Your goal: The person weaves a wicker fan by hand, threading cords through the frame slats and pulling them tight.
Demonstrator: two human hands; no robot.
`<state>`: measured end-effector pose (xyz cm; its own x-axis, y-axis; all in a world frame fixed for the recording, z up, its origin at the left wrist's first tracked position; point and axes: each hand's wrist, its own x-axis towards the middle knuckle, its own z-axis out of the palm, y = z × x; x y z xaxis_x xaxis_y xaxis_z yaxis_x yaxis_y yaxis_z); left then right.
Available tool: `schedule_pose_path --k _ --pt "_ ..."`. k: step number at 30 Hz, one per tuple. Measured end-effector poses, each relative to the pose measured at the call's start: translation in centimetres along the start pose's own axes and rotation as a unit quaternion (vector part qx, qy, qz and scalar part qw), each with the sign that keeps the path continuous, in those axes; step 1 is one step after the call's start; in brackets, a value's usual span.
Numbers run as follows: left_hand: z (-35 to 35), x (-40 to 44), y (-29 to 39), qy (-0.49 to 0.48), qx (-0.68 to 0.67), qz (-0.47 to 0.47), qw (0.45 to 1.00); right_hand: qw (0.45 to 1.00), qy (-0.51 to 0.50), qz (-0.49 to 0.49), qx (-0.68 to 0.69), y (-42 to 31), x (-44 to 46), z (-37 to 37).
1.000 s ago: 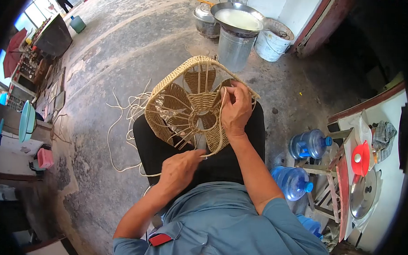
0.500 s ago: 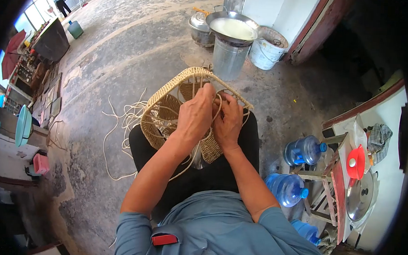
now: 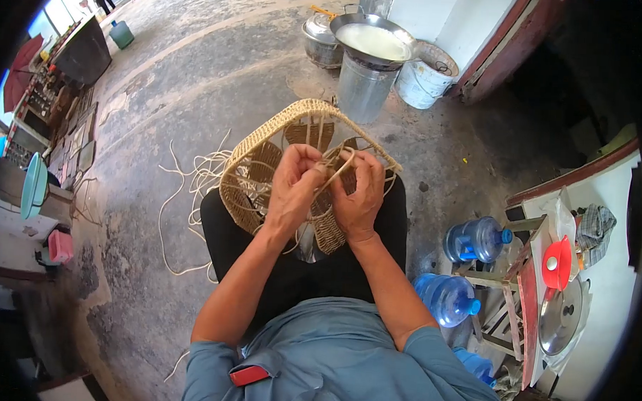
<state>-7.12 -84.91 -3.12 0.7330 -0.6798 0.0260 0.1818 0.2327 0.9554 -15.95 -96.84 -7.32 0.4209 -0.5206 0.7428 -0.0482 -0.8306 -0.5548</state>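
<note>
A woven straw-coloured basket frame (image 3: 296, 116) rests on my lap, with a braided rim and petal-shaped woven panels inside. Over its middle, my left hand (image 3: 293, 185) pinches the tan cord with thumb and fingers. My right hand (image 3: 360, 195) is closed on the same cord (image 3: 341, 169), which slants up in a short loop between the two hands. Both hands sit close together above the panels. Part of the weave beneath them is hidden by the fingers. Loose cord (image 3: 166, 227) trails off the basket's left side onto the floor.
Ahead stands a metal cylinder (image 3: 364, 92) bearing a wide pan (image 3: 376, 43) of pale contents, beside a lidded pot (image 3: 321, 41) and a white bucket (image 3: 423, 80). Blue water bottles (image 3: 446, 298) and a wooden stand (image 3: 506, 278) with a red-handled item are at my right.
My left hand has come down and left from the basket's upper middle, turning its thumb toward the right hand. The cord now slants between both hands. The view has shifted slightly.
</note>
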Motion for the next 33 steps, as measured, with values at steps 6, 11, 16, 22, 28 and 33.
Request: schedule_pose_path --k 6,11,16,22,28,33 --pt "-6.1 -0.7 2.0 0.075 0.088 0.058 0.992 0.989 -0.081 -0.108 -0.055 -0.6 0.2 0.4" --pt "-8.0 1.9 6.0 0.069 0.087 0.111 0.988 0.983 -0.125 -0.118 -0.067 -1.0 -0.2 0.5" --pt "-3.4 5.9 9.0 0.005 0.099 0.184 0.978 0.964 -0.190 -0.119 -0.140 -2.6 -1.4 0.2" --pt "-0.9 7.5 8.9 -0.044 0.191 0.191 0.962 0.957 -0.217 -0.109 -0.157 -3.1 -1.1 0.3" --pt "-2.4 3.0 6.2 0.069 0.430 0.203 0.877 0.968 -0.208 -0.088 -0.105 -2.3 -0.5 0.5" --pt "-1.8 2.5 2.0 0.039 0.467 0.179 0.865 0.976 -0.183 -0.092 -0.073 -1.6 -0.8 1.0"
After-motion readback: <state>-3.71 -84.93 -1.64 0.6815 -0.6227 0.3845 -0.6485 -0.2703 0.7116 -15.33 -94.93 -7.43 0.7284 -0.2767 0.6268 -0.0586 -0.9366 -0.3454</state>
